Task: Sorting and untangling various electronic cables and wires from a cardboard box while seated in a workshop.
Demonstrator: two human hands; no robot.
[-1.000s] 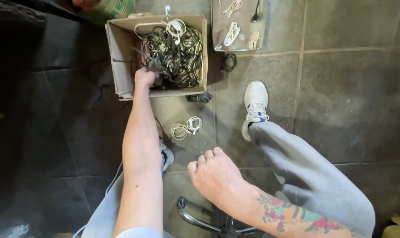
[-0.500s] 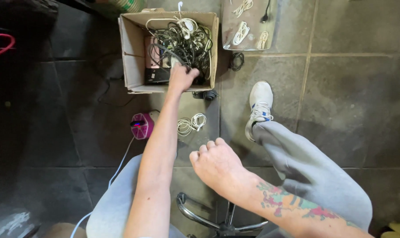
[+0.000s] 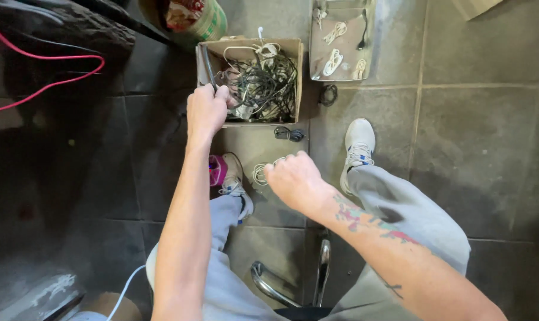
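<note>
Hands first: our left hand (image 3: 205, 110) gripped a black cable (image 3: 209, 70) from the cardboard box (image 3: 297, 71) on the floor — limp, tangle-prone, best held near its end — our right hand (image 3: 293, 178) hung loosely curled, empty.

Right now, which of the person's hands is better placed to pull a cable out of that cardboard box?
Probably the left. The left hand is at the cardboard box rim, closed on a dark cable from the tangle. The right hand hangs loosely curled nearer the knees, holding nothing.
</note>
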